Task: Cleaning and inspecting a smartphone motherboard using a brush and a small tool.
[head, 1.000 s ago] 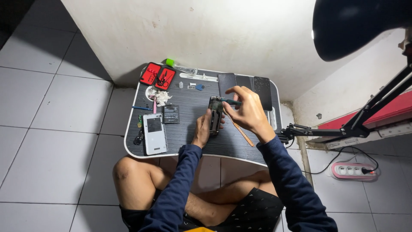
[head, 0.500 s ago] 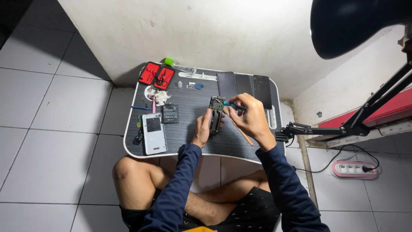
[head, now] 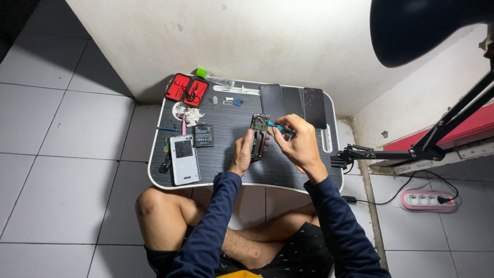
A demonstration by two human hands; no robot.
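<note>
Head view: left hand [head: 242, 154] steadies opened phone [head: 259, 135], right hand [head: 298, 141] pinches blue tool [head: 280, 127].

A white phone [head: 184, 159] lies face up near the front left corner of the dark surface [head: 226, 164], with a small black battery [head: 204, 135] just behind it to the right and a wad of white tissue [head: 191, 116] further back. An open red tool case [head: 186, 90] sits at the back left behind the phone, a green cap [head: 201, 73] just beyond the case. Three dark glass panels [head: 293, 103] lie side by side at the back right, well apart from the phone.
</note>
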